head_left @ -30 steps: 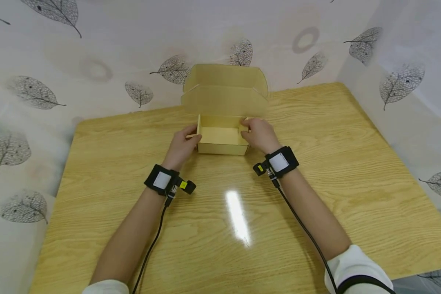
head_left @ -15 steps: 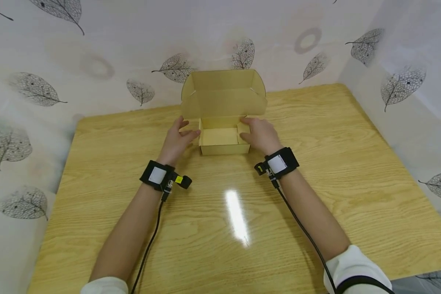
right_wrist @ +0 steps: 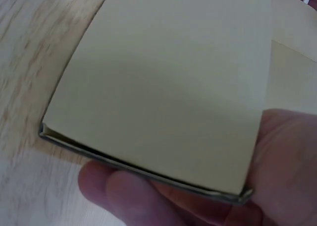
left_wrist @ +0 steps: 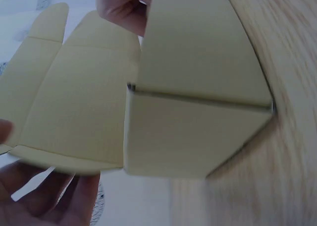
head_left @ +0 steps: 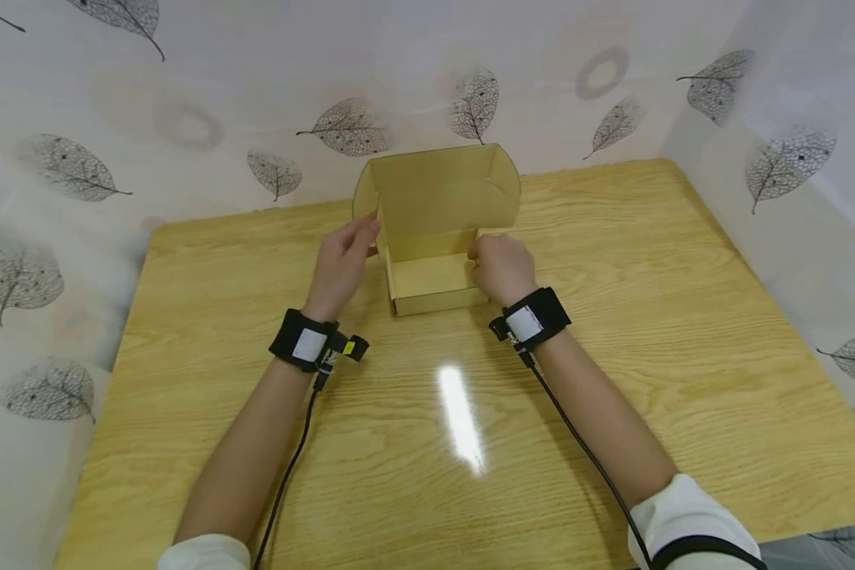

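Observation:
A yellowish cardboard box (head_left: 438, 302) sits on the table, its lid (head_left: 442, 190) raised at the back. My left hand (head_left: 340, 265) pinches the left side of the lid; in the left wrist view its fingers (left_wrist: 54, 194) lie behind the lid's side edge, with the thumb tip in front. My right hand (head_left: 504, 267) grips the box's right wall, and the right wrist view has its curled fingers (right_wrist: 133, 194) below the box's edge and the thumb side across the wall. The inside floor of the box is bare where it shows.
The wood-grain table (head_left: 427, 507) extends around the box, with a bright light reflection in front of it. A pale wall covering (head_left: 207, 95) with leaf prints rises behind and beside the table. Each wrist wears a black strap (head_left: 302, 340) with a cable running along the forearm.
My left hand has left the box's left wall and moved up to take the lid's left side. The lid leans farther forward, and the box has turned slightly. My right hand stays at the right wall.

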`<control>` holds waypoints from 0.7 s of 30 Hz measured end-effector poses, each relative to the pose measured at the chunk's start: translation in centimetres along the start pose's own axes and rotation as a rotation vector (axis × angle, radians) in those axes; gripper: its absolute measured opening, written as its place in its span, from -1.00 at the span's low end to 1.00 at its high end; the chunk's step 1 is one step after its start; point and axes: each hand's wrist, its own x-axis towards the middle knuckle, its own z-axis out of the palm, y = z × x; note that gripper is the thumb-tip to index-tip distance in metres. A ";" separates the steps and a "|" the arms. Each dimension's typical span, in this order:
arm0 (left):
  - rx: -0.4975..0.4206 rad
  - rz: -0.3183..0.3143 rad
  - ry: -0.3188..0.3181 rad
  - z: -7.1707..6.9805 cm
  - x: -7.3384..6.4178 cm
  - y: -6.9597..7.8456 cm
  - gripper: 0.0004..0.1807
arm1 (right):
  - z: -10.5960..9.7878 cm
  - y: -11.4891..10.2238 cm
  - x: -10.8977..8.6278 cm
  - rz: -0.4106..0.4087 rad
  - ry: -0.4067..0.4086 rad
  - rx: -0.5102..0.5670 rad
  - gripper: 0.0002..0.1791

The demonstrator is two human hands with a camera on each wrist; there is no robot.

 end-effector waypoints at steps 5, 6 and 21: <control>-0.100 0.006 -0.115 -0.5 0.4 0.2 -0.38 | 0.2 -0.2 -0.1 -0.022 0.014 -0.005 -0.74; -0.106 0.000 -0.131 -0.7 0.4 0.1 -0.36 | 0.3 -0.3 -0.1 -0.029 0.016 -0.001 -0.78; -0.038 0.014 -0.219 -1.5 0.9 0.0 -0.42 | -7.9 3.4 -2.2 -0.148 -0.016 0.350 -0.60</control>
